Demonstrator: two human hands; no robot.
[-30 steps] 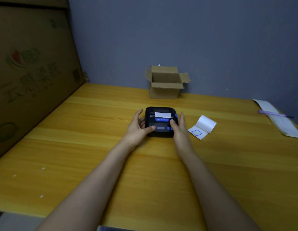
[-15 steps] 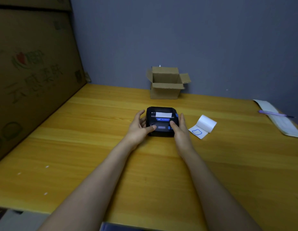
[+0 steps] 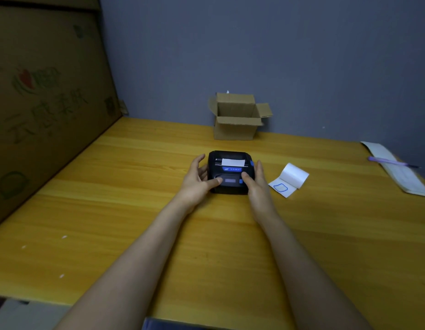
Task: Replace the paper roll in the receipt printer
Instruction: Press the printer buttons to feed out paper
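A small black receipt printer [image 3: 230, 160] with blue buttons sits mid-table, its lid down, and a white paper strip [image 3: 232, 162] pokes out of its slot. My left hand [image 3: 199, 181] cups the printer's left side, thumb pressing on the front panel. My right hand [image 3: 257, 184] holds the right side, thumb on the front top. A white paper roll [image 3: 292, 176], partly unrolled with a blue-outlined mark on its loose end, lies on the table just right of my right hand.
An open small cardboard box [image 3: 236, 117] stands behind the printer at the wall. A large printed cardboard sheet [image 3: 40, 103] leans along the left edge. At the far right lie a long paper [image 3: 397, 170] and a purple pen [image 3: 390, 161]. The wooden table [image 3: 111, 210] spreads around.
Both hands stay on the printer in nearly the same grip; only the camera view has shifted slightly.
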